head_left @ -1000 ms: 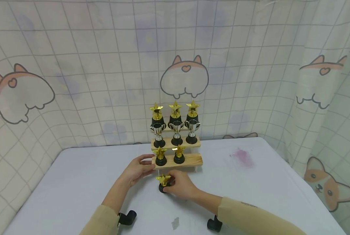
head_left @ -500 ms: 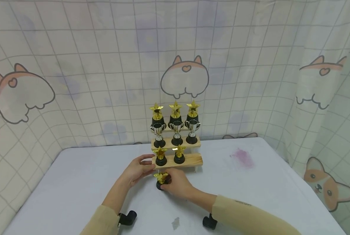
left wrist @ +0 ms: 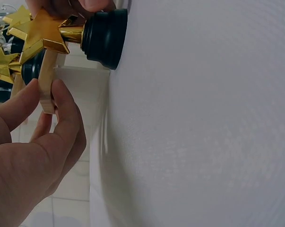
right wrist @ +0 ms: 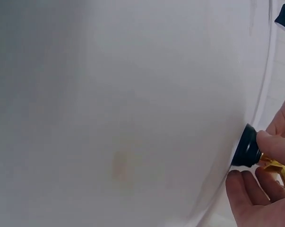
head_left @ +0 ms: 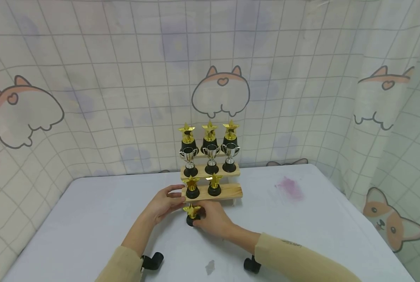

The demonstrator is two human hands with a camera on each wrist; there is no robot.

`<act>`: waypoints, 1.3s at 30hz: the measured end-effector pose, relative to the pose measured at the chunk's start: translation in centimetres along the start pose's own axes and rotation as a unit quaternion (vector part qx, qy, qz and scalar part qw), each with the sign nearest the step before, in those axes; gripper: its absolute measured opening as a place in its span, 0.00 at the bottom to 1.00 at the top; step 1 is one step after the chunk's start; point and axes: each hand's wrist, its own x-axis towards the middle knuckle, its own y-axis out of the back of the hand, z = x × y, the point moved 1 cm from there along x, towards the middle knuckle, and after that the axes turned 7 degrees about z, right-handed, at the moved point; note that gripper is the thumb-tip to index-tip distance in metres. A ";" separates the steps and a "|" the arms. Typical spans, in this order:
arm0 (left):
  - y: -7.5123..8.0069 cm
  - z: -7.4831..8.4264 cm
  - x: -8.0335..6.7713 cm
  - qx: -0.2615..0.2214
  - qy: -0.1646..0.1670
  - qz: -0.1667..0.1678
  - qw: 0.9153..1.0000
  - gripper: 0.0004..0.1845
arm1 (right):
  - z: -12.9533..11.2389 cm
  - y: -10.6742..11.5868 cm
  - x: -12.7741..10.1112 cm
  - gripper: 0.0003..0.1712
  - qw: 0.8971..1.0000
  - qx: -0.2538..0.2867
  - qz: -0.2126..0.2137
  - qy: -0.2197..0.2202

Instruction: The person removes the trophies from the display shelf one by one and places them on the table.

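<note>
Three wooden tiers rise like steps as a display stand. My left hand (head_left: 162,205) pinches the left end of the lowest wooden shelf (head_left: 233,190), thumb above and fingers below, as the left wrist view shows. On that shelf stand two small gold star trophies, a left one (head_left: 192,188) and a right one (head_left: 214,186); its right part is bare. Just in front of the shelf, my right hand (head_left: 213,220) grips another star trophy (head_left: 191,213) by its black base (right wrist: 247,146). This trophy is upright, its base at or very near the white tabletop.
Three silver cups, the middle one (head_left: 211,156) among them, stand on the middle tier (head_left: 200,170). Three larger gold star trophies, including a central one (head_left: 210,137), are on the top tier. Behind hangs a checked curtain (head_left: 125,98). The white tabletop (head_left: 100,219) spreads to both sides.
My right hand has shifted slightly left and toward the stand with the star trophy, mostly in the first half second. My left hand keeps its place on the shelf end.
</note>
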 end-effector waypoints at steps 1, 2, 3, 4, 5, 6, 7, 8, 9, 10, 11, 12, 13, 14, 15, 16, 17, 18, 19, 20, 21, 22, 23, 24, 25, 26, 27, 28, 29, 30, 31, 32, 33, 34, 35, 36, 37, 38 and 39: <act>0.0 0.0 0.0 -0.001 0.001 0.002 1.000 0.29 | 0.0 0.2 -0.1 0.27 1.000 0.001 0.000 0.000; 0.0 -0.1 0.0 0.000 0.002 0.002 1.000 0.29 | 0.0 0.4 -0.2 0.26 1.000 0.001 -0.001 0.000; 0.0 -0.1 0.0 0.000 0.003 0.003 1.000 0.28 | 0.1 0.6 -0.3 0.25 1.000 0.002 -0.001 0.002; 0.0 0.0 0.0 0.001 0.004 0.002 1.000 0.29 | 0.1 0.8 -0.4 0.23 1.000 0.002 -0.001 0.002; 0.0 0.0 -0.1 0.003 0.005 0.003 1.000 0.29 | 0.1 1.1 -0.5 0.21 1.000 0.004 -0.002 0.001; 0.0 0.0 -0.1 0.004 0.006 0.003 1.000 0.29 | 0.0 1.3 -0.7 0.19 1.000 0.004 -0.001 0.001; 0.0 0.0 -0.1 0.004 0.006 0.003 1.000 0.29 | 0.0 1.6 -0.8 0.17 1.000 0.006 0.000 0.002; 0.0 0.1 -0.1 0.006 0.005 0.002 1.000 0.29 | 0.0 1.8 -0.9 0.15 1.000 0.010 0.000 0.003; 0.0 0.1 0.0 0.006 0.006 0.003 1.000 0.29 | 0.0 2.1 -1.0 0.15 1.000 0.015 0.002 0.008; 0.0 0.1 0.0 0.006 0.006 0.004 1.000 0.29 | 0.0 2.3 -1.1 0.14 1.000 0.019 0.003 0.007; 0.0 0.1 0.0 0.005 0.008 0.006 1.000 0.29 | 0.0 2.6 -1.2 0.13 1.000 0.024 0.004 0.008; 0.0 0.1 0.0 0.006 0.008 0.005 1.000 0.29 | 0.1 2.8 -1.2 0.12 1.000 0.027 0.006 0.010; -0.1 0.1 0.1 0.005 0.009 0.006 1.000 0.29 | 0.2 3.0 -1.3 0.12 0.999 0.031 0.007 0.009; -0.1 0.1 0.1 0.006 0.010 0.006 1.000 0.29 | 0.4 3.1 -1.4 0.11 0.999 0.034 0.008 0.007; -0.1 0.1 0.0 0.007 0.010 0.007 1.000 0.29 | 0.5 3.3 -1.4 0.11 0.999 0.037 0.011 0.007; -0.1 0.1 0.0 0.007 0.011 0.008 1.000 0.29 | 0.6 3.5 -1.4 0.10 0.999 0.041 0.014 0.004; -0.1 0.1 0.0 0.008 0.012 0.009 1.000 0.29 | 0.7 3.7 -1.5 0.09 0.999 0.045 0.017 0.002; -0.1 0.2 0.0 0.009 0.012 0.011 1.000 0.29 | 0.8 3.8 -1.5 0.08 0.999 0.048 0.022 0.002; -0.1 0.2 0.0 0.008 0.014 0.013 1.000 0.29 | 0.9 4.0 -1.5 0.08 0.998 0.052 0.027 0.000; -0.1 0.2 0.1 0.009 0.014 0.014 1.000 0.29 | 1.0 4.2 -1.5 0.07 0.998 0.056 0.033 -0.001; -0.1 0.2 0.1 0.011 0.013 0.014 1.000 0.29 | 1.1 4.4 -1.5 0.06 0.997 0.061 0.040 -0.001; -0.1 0.2 0.1 0.010 0.017 0.016 1.000 0.29 | 1.2 4.5 -1.6 0.05 0.997 0.064 0.048 -0.003; -0.1 0.1 0.1 0.012 0.016 0.015 1.000 0.28 | 1.3 4.7 -1.6 0.05 0.996 0.065 0.056 -0.005; 0.0 0.1 0.2 0.011 0.017 0.016 1.000 0.29 | 1.4 4.9 -1.5 0.04 0.996 0.068 0.064 -0.008; 0.0 0.1 0.2 0.011 0.017 0.015 1.000 0.28 | 1.5 5.1 -1.5 0.04 0.995 0.071 0.074 -0.009; 0.0 0.1 0.2 0.011 0.018 0.015 1.000 0.28 | 1.5 5.2 -1.4 0.03 0.994 0.072 0.086 -0.011; 0.0 0.1 0.2 0.012 0.017 0.014 1.000 0.28 | 1.6 5.4 -1.4 0.03 0.993 0.072 0.097 -0.014; 0.0 0.1 0.2 0.011 0.018 0.015 1.000 0.28 | 1.6 5.6 -1.3 0.04 0.992 0.071 0.107 -0.017; -0.1 0.1 0.2 0.012 0.017 0.014 1.000 0.28 | 1.7 5.8 -1.2 0.04 0.991 0.069 0.117 -0.021; -0.1 0.1 0.1 0.011 0.019 0.015 1.000 0.28 | 1.7 6.0 -1.1 0.04 0.990 0.068 0.125 -0.025; -0.1 0.1 0.1 0.012 0.019 0.015 1.000 0.28 | 1.7 6.2 -1.0 0.04 0.988 0.066 0.133 -0.029; -0.1 0.1 0.1 0.013 0.019 0.015 1.000 0.28 | 1.7 6.4 -1.0 0.05 0.987 0.068 0.141 -0.031; -0.1 0.1 0.1 0.014 0.018 0.015 1.000 0.28 | 1.8 6.6 -0.9 0.05 0.986 0.068 0.146 -0.034; -0.1 0.1 0.1 0.013 0.019 0.016 1.000 0.28 | 1.8 6.8 -0.7 0.06 0.985 0.069 0.151 -0.035; -0.1 0.1 0.0 0.013 0.020 0.017 1.000 0.28 | 1.8 7.0 -0.6 0.07 0.984 0.071 0.157 -0.036; -0.1 0.2 0.0 0.012 0.021 0.017 1.000 0.28 | 1.9 7.1 -0.5 0.09 0.983 0.074 0.162 -0.037; -0.1 0.2 0.0 0.011 0.022 0.018 1.000 0.28 | 1.9 7.3 -0.4 0.10 0.982 0.077 0.166 -0.038; -0.1 0.3 0.0 0.012 0.021 0.016 1.000 0.28 | 2.0 7.4 -0.2 0.11 0.981 0.079 0.171 -0.039; -0.1 0.3 -0.1 0.013 0.021 0.015 1.000 0.28 | 2.1 7.5 0.0 0.12 0.981 0.080 0.173 -0.044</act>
